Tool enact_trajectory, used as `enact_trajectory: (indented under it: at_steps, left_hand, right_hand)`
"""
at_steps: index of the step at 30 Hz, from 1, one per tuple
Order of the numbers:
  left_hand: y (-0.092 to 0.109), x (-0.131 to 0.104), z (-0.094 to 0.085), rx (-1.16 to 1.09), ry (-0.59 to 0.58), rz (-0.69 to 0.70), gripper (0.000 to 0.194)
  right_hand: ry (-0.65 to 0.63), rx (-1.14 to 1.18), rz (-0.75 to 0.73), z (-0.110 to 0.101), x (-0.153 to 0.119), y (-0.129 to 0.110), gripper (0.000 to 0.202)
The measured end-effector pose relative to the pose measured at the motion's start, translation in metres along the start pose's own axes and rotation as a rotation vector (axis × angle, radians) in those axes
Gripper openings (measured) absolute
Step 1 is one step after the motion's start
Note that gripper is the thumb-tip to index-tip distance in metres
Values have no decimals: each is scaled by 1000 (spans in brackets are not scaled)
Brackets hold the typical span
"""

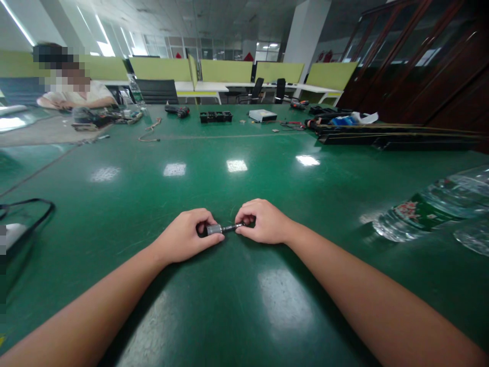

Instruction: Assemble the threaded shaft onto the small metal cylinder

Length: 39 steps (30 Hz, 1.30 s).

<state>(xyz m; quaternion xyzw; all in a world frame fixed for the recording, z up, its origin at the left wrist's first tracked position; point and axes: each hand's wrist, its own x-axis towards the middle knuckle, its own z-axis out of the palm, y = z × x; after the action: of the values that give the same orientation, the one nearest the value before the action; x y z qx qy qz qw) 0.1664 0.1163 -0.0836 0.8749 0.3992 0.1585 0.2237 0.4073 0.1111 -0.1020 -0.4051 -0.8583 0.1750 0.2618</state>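
Between my two hands a small rod-shaped tool (228, 229) lies almost level, just over the green table (214, 178). Its thick silver-grey end is pinched between the thumb and fingers of my left hand (189, 234). The thin black end sits in the closed fingertips of my right hand (263, 221). What kind of tool it is, I cannot make out.
Clear plastic bottles (431, 209) lie at the right. Black metal profiles (401, 138) rest at the back right. A black fan unit (216, 116), a white box (262, 115) and a power tool (177, 110) stand farther back. A person (80, 92) sits at the far left.
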Motion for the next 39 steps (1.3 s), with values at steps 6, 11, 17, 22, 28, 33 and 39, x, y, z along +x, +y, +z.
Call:
enact_trajectory:
  at_steps: [6,11,17,22,28,33,39]
  left_hand:
    - [1,0,0,-4,0,-20,29]
    - [1,-1,-1,1,-5,-25,29]
    - [2,1,-1,1,-5,-33,28]
    - [0,1,0,0,-7,-21,29]
    - [0,1,0,-1,-9,-19,27]
    - [1,1,0,-3,-10,-19,28]
    - [1,0,-1,-17,-10,2,26]
  right_hand:
    - [-4,-9,54,-4,0,3,4]
    - [137,-39,245,-6,0,15,4]
    - [20,83,136,-10,-2,12,5]
    - [9,28,78,-7,-2,2,4]
    - [-3,36,48,-8,-3,3,4]
    - [14,21,73,-7,-2,3,4]
    - [-18,63,36,-3,-1,-6,4]
